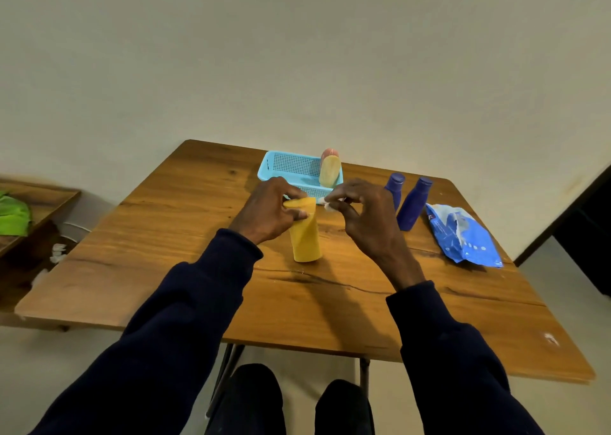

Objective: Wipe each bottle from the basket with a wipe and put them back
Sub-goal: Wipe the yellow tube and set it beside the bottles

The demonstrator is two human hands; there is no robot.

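A yellow bottle stands on the wooden table, slightly tilted. My left hand grips its top end. My right hand pinches a small white wipe just to the right of the bottle's top. Behind them sits a light blue basket with a pale yellow and pink bottle upright in its right end. Two dark blue bottles stand to the right of the basket, outside it.
A blue and white wipe pack lies near the table's right edge. A low wooden shelf with a green cloth stands at the left. The wall runs close behind the table. My knees show below the front edge.
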